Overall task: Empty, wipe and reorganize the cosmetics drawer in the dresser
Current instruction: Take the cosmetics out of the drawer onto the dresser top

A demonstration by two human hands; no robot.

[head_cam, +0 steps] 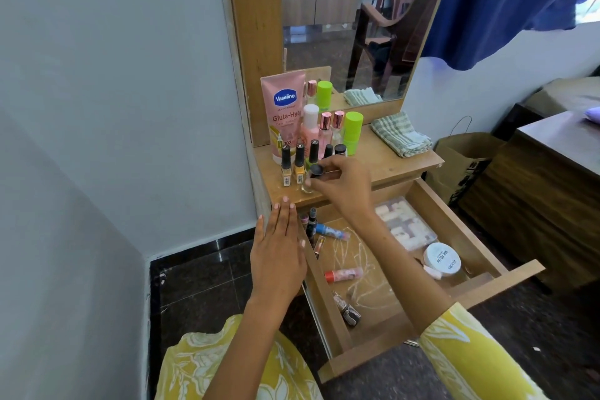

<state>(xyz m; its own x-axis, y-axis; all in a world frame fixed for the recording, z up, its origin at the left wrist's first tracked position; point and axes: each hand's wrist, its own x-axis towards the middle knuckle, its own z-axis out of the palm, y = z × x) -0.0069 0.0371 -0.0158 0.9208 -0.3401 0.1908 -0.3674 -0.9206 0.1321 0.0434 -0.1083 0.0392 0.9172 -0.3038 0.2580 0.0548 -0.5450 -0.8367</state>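
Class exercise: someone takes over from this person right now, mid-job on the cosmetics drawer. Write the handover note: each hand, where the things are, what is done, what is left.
Right hand: fingers pinch a small black-capped clear bottle, setting it on the dresser top.
Left hand: flat and open, holding nothing, fingertips at the top's front edge.
Done: nail polish bottles, the Vaseline tube and taller bottles stand on the top; a folded striped cloth lies beside them.
Left: the drawer is open and still holds lip balm sticks, a white jar, a clear compartment box and small items. Finish emptying, wipe, reorganize.
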